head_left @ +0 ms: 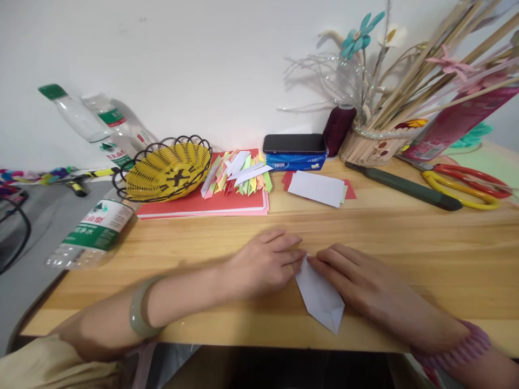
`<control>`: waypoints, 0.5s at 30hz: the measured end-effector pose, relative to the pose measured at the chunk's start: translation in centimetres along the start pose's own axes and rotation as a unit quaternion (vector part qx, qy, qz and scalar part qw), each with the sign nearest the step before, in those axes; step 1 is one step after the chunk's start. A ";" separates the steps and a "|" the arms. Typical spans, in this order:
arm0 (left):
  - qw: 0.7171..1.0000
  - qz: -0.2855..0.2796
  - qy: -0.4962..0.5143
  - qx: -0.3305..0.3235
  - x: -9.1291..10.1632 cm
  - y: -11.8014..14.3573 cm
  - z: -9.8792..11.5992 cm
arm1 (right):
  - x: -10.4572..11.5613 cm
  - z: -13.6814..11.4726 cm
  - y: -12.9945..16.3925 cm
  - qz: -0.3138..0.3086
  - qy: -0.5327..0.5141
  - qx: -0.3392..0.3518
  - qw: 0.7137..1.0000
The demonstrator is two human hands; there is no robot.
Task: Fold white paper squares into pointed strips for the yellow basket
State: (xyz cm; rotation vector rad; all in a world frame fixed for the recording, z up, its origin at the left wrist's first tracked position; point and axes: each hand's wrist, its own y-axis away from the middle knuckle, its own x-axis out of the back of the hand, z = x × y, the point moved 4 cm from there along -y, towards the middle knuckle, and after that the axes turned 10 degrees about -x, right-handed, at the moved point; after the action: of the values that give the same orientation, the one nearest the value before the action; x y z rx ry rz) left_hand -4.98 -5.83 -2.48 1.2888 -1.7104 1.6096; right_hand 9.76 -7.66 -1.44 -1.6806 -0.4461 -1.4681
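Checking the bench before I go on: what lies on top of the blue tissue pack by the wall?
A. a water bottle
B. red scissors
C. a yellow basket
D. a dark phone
D: a dark phone lies flat on the blue tissue pack; the scissors lie farther right on the table.

1. I see a light wooden table [405, 237].
2. Far left: a yellow wire basket [164, 170] on red card sheets [203, 205].
3. Far right: red-and-yellow scissors [466, 186], a dark green utility knife [405, 186].
4. Near centre: a folded white paper piece [320, 297].
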 end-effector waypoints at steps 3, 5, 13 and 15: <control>1.000 0.009 -0.006 0.011 0.0 -0.1 0.1 | 0.0 -0.2 -0.1 -0.009 0.007 0.009 1.000; 1.000 0.013 -0.011 0.019 0.0 -0.1 0.2 | 0.0 -0.2 -0.1 -0.024 0.000 0.007 1.000; 1.000 -0.010 -0.001 0.022 0.1 0.1 0.1 | -0.4 0.2 1.2 -0.023 -0.007 -0.023 0.999; 1.000 -0.027 0.014 -0.001 0.1 0.1 0.1 | -0.6 0.2 1.4 -0.021 -0.011 -0.039 0.999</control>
State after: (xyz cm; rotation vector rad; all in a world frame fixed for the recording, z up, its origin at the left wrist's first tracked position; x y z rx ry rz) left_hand -5.09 -6.00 -2.51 1.2940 -1.6464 1.5890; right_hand 10.71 -8.19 -2.47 -1.7606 -0.4421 -1.5158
